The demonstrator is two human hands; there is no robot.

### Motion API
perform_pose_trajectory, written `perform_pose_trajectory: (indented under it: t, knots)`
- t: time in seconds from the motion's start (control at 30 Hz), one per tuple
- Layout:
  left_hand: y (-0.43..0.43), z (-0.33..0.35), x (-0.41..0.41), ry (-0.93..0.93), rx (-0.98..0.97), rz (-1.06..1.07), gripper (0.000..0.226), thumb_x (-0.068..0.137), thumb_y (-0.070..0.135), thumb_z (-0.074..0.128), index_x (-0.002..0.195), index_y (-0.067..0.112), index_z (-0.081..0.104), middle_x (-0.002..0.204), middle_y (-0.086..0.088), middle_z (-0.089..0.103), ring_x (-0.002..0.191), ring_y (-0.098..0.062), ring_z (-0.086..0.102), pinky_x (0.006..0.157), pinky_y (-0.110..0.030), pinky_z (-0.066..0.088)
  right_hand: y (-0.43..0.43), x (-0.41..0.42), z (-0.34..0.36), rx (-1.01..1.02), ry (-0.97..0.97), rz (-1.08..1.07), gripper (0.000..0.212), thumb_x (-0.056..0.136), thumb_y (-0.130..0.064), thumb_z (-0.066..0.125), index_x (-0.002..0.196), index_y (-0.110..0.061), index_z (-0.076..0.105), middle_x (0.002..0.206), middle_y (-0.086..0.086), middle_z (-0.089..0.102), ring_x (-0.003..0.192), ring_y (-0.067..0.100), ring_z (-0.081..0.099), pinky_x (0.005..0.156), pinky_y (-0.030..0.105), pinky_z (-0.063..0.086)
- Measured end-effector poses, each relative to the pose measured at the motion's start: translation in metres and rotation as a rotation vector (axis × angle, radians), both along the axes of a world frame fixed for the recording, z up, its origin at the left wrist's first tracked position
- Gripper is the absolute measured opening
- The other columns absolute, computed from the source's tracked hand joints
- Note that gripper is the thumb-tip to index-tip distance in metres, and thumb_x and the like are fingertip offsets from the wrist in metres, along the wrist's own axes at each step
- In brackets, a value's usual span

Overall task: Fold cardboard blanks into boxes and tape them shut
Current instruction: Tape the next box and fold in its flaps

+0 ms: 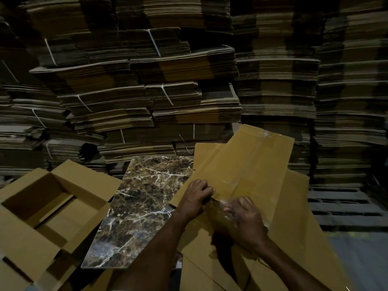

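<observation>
Both hands are working at the near edge of the taped box (249,175) on the right: left hand (194,199) fingers curled shut on the flap edge, right hand (244,222) fingers clamped on clear tape (218,211). The marble worktop (142,204) is lying bare between it and the open box (48,206) at left.

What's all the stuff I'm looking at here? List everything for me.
Open box: one, tan, lower left, flaps spread, nothing visible inside.
Marble-patterned slab: one, dark brown with white veins, centre, between the open box and the taped box.
Taped box: one, tan, right of centre, clear tape along its seam.
Tape roll: one, clear, between the hands; partly hidden.
Flat cardboard blanks: several, tan, under the taped box.
Bundled cardboard stacks: many, brown, some tied with white straps, filling the background.
Left hand: on the box by the tape end.
Right hand: gripping the tape roll.
</observation>
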State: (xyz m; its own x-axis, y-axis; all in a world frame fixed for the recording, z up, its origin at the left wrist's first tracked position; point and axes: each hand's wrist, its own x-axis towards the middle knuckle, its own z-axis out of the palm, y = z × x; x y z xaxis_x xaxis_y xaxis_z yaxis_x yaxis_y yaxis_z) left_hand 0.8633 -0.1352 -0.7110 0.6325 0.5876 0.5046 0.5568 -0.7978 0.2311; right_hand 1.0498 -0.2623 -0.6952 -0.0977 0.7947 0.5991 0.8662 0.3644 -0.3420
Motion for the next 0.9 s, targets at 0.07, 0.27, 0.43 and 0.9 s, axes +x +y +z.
perform_pose_trajectory:
  t: [0.07, 0.27, 0.43, 0.9]
  knots:
    - [0.001, 0.001, 0.000, 0.004, -0.006, -0.008, 0.013, 0.086, 0.018, 0.054, 0.098, 0.017, 0.052, 0.097, -0.003, 0.047, 0.087, -0.020, 0.039, 0.075, -0.028, 0.019, -0.003, 0.002, 0.000, 0.003, 0.008, 0.010, 0.028, 0.077, 0.001, 0.081, 0.101, -0.012, 0.074, 0.089, -0.001, 0.061, 0.084, 0.017, 0.055, 0.065, 0.030, 0.049]
    - [-0.005, -0.001, 0.001, 0.055, -0.016, 0.022, 0.037, 0.073, 0.001, 0.075, 0.102, 0.015, 0.058, 0.102, -0.003, 0.049, 0.093, -0.019, 0.039, 0.075, -0.029, 0.025, -0.007, 0.010, -0.009, 0.019, 0.042, 0.023, 0.016, 0.085, -0.016, 0.077, 0.101, -0.013, 0.075, 0.089, -0.001, 0.061, 0.085, 0.019, 0.056, 0.063, 0.037, 0.051]
    - [-0.006, 0.002, 0.002, 0.050, 0.006, 0.008, 0.038, 0.072, -0.002, 0.074, 0.097, 0.017, 0.052, 0.100, -0.002, 0.046, 0.090, -0.020, 0.039, 0.072, -0.032, 0.029, -0.014, 0.013, -0.007, 0.085, -0.053, 0.080, 0.020, 0.087, -0.024, 0.065, 0.103, -0.016, 0.072, 0.093, 0.000, 0.063, 0.087, 0.017, 0.053, 0.068, 0.028, 0.047]
    - [-0.024, -0.024, 0.015, -0.569, -0.225, 0.343, 0.018, 0.090, 0.012, 0.069, 0.106, 0.018, 0.064, 0.116, 0.004, 0.051, 0.111, -0.009, 0.045, 0.091, -0.020, 0.041, 0.057, 0.037, 0.038, -0.790, 0.839, 0.111, 0.025, 0.097, -0.027, 0.066, 0.088, -0.004, 0.072, 0.082, 0.007, 0.073, 0.076, 0.017, 0.066, 0.064, 0.027, 0.053]
